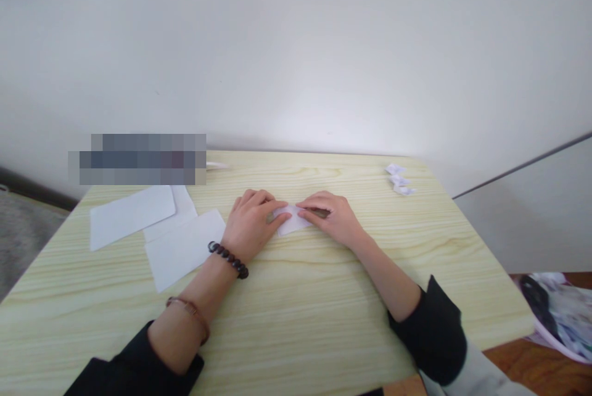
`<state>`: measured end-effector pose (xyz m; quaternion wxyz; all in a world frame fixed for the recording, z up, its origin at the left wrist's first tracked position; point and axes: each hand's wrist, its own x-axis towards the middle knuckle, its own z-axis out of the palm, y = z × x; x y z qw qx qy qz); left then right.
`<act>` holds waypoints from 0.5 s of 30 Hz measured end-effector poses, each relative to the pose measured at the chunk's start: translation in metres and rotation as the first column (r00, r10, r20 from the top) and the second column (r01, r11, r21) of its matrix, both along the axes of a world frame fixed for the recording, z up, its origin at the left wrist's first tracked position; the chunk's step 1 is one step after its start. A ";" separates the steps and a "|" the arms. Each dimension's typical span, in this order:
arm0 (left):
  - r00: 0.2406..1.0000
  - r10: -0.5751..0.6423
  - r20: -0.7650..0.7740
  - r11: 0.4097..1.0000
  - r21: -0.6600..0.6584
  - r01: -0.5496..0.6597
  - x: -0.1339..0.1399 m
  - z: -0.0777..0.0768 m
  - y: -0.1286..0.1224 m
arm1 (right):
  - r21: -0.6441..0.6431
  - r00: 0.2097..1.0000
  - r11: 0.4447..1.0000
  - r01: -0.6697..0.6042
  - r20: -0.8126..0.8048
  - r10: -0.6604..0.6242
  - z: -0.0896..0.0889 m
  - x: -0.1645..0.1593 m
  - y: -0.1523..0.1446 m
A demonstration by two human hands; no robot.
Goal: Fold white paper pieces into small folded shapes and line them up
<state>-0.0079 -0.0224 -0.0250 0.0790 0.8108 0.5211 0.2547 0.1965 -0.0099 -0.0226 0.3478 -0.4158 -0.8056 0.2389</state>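
Between my two hands, low over the middle of the table, is a small piece of folded white paper [292, 223]. My left hand [253, 217], with a dark beaded bracelet at the wrist, pinches its left side between thumb and fingers. From the other side, my right hand [332, 217] grips the paper's upper right part with thumb and forefinger. The fingertips of both hands come close together at the top of the paper. Its lower edge shows; its sides are partly hidden under the fingers.
Several white paper sheets [185, 251] lie overlapping on the left of the wooden table [287, 334]. Small folded white paper pieces [399, 180] sit at the back right. A blurred-out patch covers something at the back left. Behind stands a white wall [296, 50]; a basin [562, 346] is on the floor, right.
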 end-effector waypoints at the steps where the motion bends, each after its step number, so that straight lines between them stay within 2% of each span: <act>1: 1.000 0.008 0.002 1.000 -0.007 -0.008 0.000 0.001 0.000 | 0.004 0.999 1.000 -0.031 0.009 0.031 0.001 0.001 0.000; 4: 0.999 0.041 0.012 0.999 -0.024 -0.040 0.000 0.004 0.000 | 0.008 1.000 1.000 -0.005 0.029 0.005 -0.001 0.001 0.001; 9: 1.000 0.022 -0.015 1.000 -0.013 -0.022 0.001 0.005 -0.001 | 0.055 0.981 0.981 0.186 0.039 -0.188 -0.007 -0.004 0.002; 11: 1.000 0.015 -0.025 1.000 0.007 -0.015 0.001 0.003 -0.001 | 0.085 0.983 0.981 0.175 0.038 -0.179 -0.008 -0.004 0.002; 15: 0.998 0.022 -0.053 0.999 0.027 -0.021 0.000 0.001 -0.001 | 0.194 0.997 0.981 0.023 0.074 -0.038 -0.008 0.000 0.004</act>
